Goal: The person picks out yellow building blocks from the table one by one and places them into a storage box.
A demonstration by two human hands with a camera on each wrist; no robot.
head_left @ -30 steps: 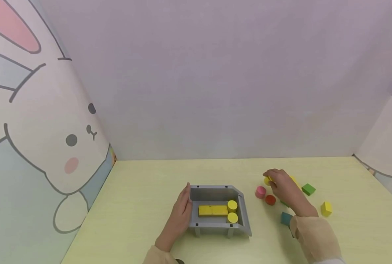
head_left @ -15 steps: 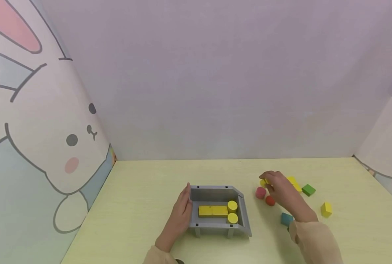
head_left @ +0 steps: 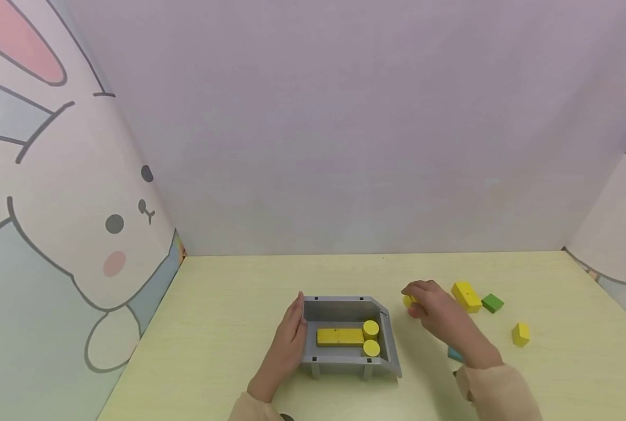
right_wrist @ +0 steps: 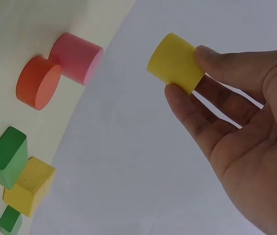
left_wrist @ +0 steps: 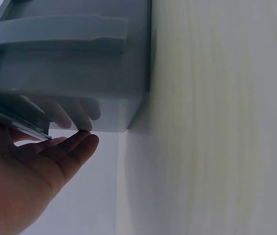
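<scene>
Cylinder (right_wrist: 175, 63) pinched, the right hand (head_left: 439, 311) draws nearer the gray bin (head_left: 339, 359) (two yellow lookalikes (head_left: 371, 328) inside), narrowing the gap; the left hand (head_left: 288, 340) rests straight-fingered against it.

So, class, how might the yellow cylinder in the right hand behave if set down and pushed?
The yellow cylinder would likely roll on its curved side, but probably slide or tip when standing on a flat end. It seems stiff, since the right hand pinches it without visible dent.

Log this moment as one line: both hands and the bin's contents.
left hand: touches gray bin | right hand: pinches yellow cylinder, outside bin | inside bin: yellow pieces, including two cylinders
</scene>
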